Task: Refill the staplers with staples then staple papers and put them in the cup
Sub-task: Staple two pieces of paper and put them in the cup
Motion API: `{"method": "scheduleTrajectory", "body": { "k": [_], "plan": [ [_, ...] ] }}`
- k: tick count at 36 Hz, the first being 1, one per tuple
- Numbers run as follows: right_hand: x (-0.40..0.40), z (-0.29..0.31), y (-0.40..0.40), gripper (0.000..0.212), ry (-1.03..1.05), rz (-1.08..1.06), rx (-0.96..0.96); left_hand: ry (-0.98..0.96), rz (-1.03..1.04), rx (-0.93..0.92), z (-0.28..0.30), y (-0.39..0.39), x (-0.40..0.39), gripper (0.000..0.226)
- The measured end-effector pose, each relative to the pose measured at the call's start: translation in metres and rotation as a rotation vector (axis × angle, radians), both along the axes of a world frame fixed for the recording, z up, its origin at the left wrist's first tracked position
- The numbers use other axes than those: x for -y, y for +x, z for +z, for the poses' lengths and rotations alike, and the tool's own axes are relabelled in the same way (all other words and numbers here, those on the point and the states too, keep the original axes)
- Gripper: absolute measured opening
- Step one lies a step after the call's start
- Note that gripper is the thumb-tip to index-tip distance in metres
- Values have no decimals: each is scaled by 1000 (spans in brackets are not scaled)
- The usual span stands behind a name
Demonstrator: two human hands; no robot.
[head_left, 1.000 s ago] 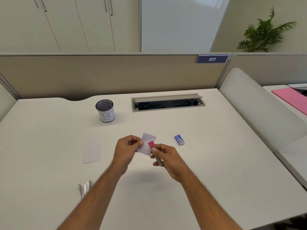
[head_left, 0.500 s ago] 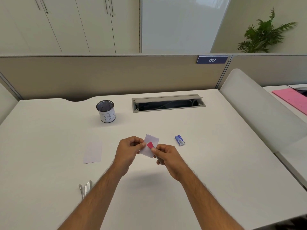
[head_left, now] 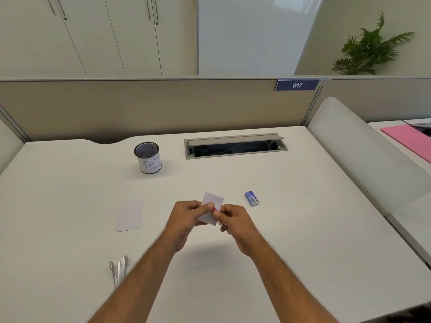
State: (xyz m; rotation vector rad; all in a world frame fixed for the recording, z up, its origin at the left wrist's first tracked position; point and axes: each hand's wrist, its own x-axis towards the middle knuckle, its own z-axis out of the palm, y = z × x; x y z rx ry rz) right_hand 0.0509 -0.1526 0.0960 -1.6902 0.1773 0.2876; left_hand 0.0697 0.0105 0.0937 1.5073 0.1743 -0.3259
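Both hands meet above the white tabletop [head_left: 303, 241]: left hand [head_left: 186, 216] pinches the small white paper slip [head_left: 213, 201], right hand [head_left: 233, 221] grips a pink-tipped stapler [head_left: 212, 209] at its near-right edge.

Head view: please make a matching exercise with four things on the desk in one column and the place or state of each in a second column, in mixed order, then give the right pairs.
Things:
1. mesh cup
2. blue staple box
3. folded paper
4. silver stapler

Places or states:
A. lies opened near the left forearm
B. held between both hands
C. stands upright at the far left, marked "B1"
D. lies on the desk, right of the hands

Pairs: 1-C, 2-D, 3-B, 4-A
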Motion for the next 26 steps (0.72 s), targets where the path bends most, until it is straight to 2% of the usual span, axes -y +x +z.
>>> {"method": "scheduleTrajectory", "body": {
  "k": [8, 14, 19, 26],
  "plan": [
    [-3, -3, 1, 25, -23, -42, -21, 34, 2, 25, -2, -1, 2, 21],
    [1, -2, 0, 37, 60, -9, -18, -50, 28, -28, -7, 1, -4, 36],
    [0, -5, -1, 39, 82, -15, -11, 16, 77, 1, -11, 5, -8, 13],
    [3, -14, 3, 22, 142, -99, -43, 79, 171, 62, -16, 11, -10, 6]
  ]
}}
